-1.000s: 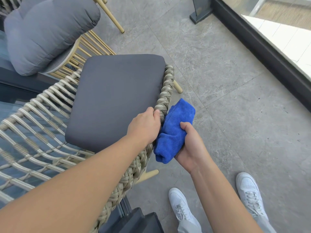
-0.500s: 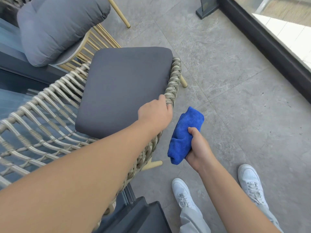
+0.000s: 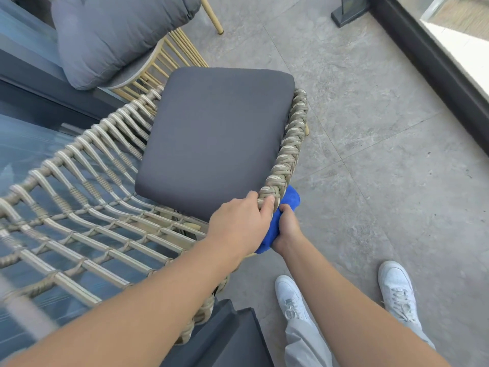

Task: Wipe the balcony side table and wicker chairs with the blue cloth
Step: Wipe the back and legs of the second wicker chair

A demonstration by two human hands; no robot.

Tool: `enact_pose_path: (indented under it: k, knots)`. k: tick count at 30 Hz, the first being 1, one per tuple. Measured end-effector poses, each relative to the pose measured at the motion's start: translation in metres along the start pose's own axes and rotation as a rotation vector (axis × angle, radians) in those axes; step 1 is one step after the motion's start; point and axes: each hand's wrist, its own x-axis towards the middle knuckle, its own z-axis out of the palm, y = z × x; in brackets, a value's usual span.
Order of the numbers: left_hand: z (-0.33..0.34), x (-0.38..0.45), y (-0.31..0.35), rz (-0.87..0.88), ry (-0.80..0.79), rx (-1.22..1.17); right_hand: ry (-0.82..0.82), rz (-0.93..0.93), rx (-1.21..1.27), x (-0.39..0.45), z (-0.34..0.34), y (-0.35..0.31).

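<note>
A wicker chair (image 3: 291, 144) with a woven rope rim and a dark grey seat cushion (image 3: 217, 139) fills the left and centre. My left hand (image 3: 240, 223) grips the braided rim at its near right side. My right hand (image 3: 287, 229) is closed on the bunched blue cloth (image 3: 289, 201), pressed against the outer side of the rim just below my left hand. Most of the cloth is hidden behind the rim and my hands.
A second chair (image 3: 164, 62) with a light grey cushion (image 3: 113, 35) stands at the back left. A dark table corner (image 3: 230, 337) sits at the bottom centre by my white shoes (image 3: 291, 298). A dark railing base (image 3: 434, 64) runs along the right. Grey tiles (image 3: 370, 154) lie between.
My right hand has brought the blue cloth left from open air back against the outside of the chair rim. My left hand keeps its grip on the rim.
</note>
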Motion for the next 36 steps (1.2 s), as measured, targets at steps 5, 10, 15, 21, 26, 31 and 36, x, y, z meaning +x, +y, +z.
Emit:
enact_pose_path:
  k: [5, 10, 15, 21, 26, 31, 36]
  knots:
    - [0.001, 0.000, -0.001, 0.014, -0.002, -0.002, -0.065, -0.027, 0.035, -0.003, 0.001, 0.005]
    - [0.000, -0.001, -0.002, 0.021, -0.026, -0.009, -0.073, -0.055, -0.053, 0.001, -0.008, 0.010]
    - [-0.004, 0.005, -0.001, 0.014, -0.002, -0.010, 0.013, -0.071, -0.117, 0.063, -0.021, 0.023]
    - [0.002, 0.005, -0.002, -0.003, -0.005, -0.003, -0.061, -0.078, -0.026, 0.019, -0.013, 0.016]
    - [0.000, 0.005, -0.005, -0.003, 0.009, -0.004, -0.136, -0.115, 0.046, -0.016, -0.017, 0.004]
    - [0.001, 0.002, -0.004, -0.009, 0.013, -0.017, -0.194, -0.156, 0.102, -0.055, -0.017, -0.008]
    - [0.000, 0.002, -0.002, -0.007, 0.012, -0.005, -0.226, -0.219, 0.172, -0.083, -0.017, -0.026]
